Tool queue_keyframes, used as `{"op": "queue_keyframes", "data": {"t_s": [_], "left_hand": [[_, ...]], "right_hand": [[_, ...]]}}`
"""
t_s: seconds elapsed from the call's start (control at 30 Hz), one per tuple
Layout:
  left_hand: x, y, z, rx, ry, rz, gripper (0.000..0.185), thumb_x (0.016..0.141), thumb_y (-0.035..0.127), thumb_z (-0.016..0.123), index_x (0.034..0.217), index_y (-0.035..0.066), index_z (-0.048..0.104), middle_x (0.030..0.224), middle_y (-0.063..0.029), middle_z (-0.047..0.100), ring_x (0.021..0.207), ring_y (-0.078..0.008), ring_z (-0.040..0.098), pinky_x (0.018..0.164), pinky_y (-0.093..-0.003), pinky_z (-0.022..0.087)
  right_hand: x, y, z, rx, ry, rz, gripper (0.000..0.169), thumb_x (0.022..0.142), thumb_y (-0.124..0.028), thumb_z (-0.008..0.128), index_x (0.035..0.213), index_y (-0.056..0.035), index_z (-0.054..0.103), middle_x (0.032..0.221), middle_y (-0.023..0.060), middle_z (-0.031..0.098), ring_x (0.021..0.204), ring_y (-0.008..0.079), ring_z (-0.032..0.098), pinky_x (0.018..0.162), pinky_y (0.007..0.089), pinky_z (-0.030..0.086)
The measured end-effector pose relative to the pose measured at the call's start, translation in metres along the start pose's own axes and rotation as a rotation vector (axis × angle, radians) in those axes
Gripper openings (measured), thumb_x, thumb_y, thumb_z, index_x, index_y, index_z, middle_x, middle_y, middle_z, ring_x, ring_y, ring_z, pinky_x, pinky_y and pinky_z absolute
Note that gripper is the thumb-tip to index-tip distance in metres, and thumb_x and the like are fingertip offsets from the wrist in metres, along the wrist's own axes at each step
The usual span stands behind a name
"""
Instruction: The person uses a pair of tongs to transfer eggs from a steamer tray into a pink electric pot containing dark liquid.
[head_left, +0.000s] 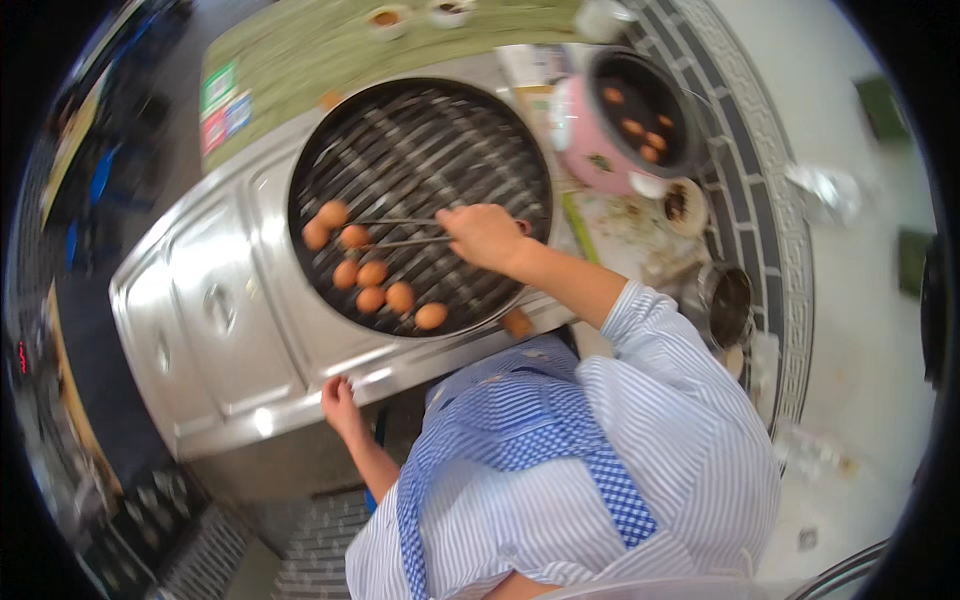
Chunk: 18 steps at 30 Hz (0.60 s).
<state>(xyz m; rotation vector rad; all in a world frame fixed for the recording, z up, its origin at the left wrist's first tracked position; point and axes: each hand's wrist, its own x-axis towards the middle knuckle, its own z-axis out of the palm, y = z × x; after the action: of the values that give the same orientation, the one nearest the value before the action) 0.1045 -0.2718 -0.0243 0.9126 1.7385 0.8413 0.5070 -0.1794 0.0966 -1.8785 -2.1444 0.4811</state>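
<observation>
My right hand (484, 234) is closed around a pair of metal tongs (405, 241) above a round, dark pan with a grid of bars (450, 150). The tips of the tongs are at a brown egg (355, 237); whether they grip it is not clear. Several other brown eggs (400, 297) lie along the pan's lower left side. My left hand (339, 401) is at the front edge of the stainless steel counter (225, 300), its fingers curled, with nothing visible in it.
A pink pot (592, 142) with several brown eggs (632, 126) in dark liquid stands at the upper right. Below it are a small bowl (684, 208) and a metal pot (727, 304). Small white cups (387, 22) stand on the green surface (300, 56) at the top.
</observation>
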Motion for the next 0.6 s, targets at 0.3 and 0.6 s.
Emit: {"op": "queue_keyframes", "data": {"t_s": [0.3,0.6], "left_hand": [[0.036,-0.007,0.003,-0.048,-0.118,0.014,0.018,0.089,0.005,0.051,0.105,-0.001,0.056,0.096,-0.0079,0.061,0.081,-0.0142,0.058,0.073,-0.0252,0.048],[0.040,0.014,0.018,0.015,-0.136,0.013,0.020,0.089,0.005,0.051,0.107,-0.002,0.055,0.098,-0.0097,0.062,0.085,-0.0146,0.059,0.075,-0.0261,0.049]], "right_hand": [[-0.108,0.095,-0.166,-0.225,0.293,0.718,0.043,0.071,-0.020,0.066,0.113,-0.0096,0.061,0.092,0.0167,0.066,0.085,0.0350,0.062,0.073,0.0424,0.050],[-0.142,0.211,-0.192,-0.395,0.228,1.065,0.025,0.073,-0.022,0.067,0.090,-0.0032,0.064,0.088,0.0167,0.066,0.086,0.0344,0.063,0.073,0.0435,0.050]]}}
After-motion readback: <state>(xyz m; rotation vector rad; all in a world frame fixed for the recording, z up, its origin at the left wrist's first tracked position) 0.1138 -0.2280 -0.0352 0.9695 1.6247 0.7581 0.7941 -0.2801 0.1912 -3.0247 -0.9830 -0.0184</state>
